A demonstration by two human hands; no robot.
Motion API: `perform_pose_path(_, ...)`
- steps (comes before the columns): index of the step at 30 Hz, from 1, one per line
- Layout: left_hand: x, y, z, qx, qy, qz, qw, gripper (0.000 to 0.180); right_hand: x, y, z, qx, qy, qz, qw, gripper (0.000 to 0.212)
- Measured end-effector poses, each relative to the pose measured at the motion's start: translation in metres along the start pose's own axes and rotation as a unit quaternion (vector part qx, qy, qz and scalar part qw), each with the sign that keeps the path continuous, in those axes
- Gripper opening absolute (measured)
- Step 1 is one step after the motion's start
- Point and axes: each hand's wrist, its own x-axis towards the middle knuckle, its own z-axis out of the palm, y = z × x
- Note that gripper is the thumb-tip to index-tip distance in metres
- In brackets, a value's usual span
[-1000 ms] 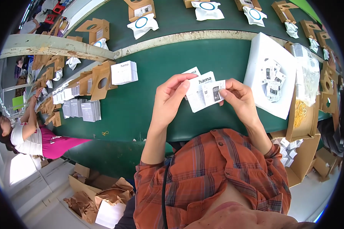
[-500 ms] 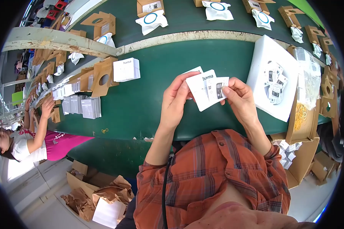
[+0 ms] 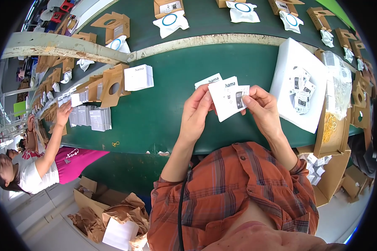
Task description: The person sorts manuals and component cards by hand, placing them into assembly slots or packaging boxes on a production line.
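My left hand is closed on a white folded leaflet, held above the green table. Another white leaflet shows behind it, beyond my fingers; whether it is held too, I cannot tell. Between thumb and fingers, my right hand pinches a small white packet with a dark printed patch. This packet overlaps the front of the leaflet. Beside my right hand stands a white foam box, with several similar small packets in its hollow.
Leaflet stacks and grey booklets stand at left. Beyond the rail, a dark belt carries open cardboard boxes and white pouches. Yellow rubber bands lie at right. A co-worker's hand is near the booklets.
The belt's boxes and pouches have shifted slightly right. More of the rear leaflet shows, and my left hand has moved a little right. The co-worker's hand has moved right, toward the stacks.
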Motion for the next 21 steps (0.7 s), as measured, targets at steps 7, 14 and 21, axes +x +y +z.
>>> perform_pose_path(7,0.005,0.004,-0.002,0.022,-0.005,0.019,1.000,0.039,0.000,0.001,-0.001,-0.027,0.012,-0.006,1.000,0.010)
perform_pose_path(14,0.005,0.002,0.000,0.027,0.017,0.021,0.999,0.034,0.001,0.002,-0.001,-0.043,0.015,-0.005,0.999,0.010)
perform_pose_path(21,0.003,-0.006,0.002,0.048,0.042,0.041,0.997,0.024,0.001,0.006,0.002,-0.094,0.053,-0.036,0.994,0.009)
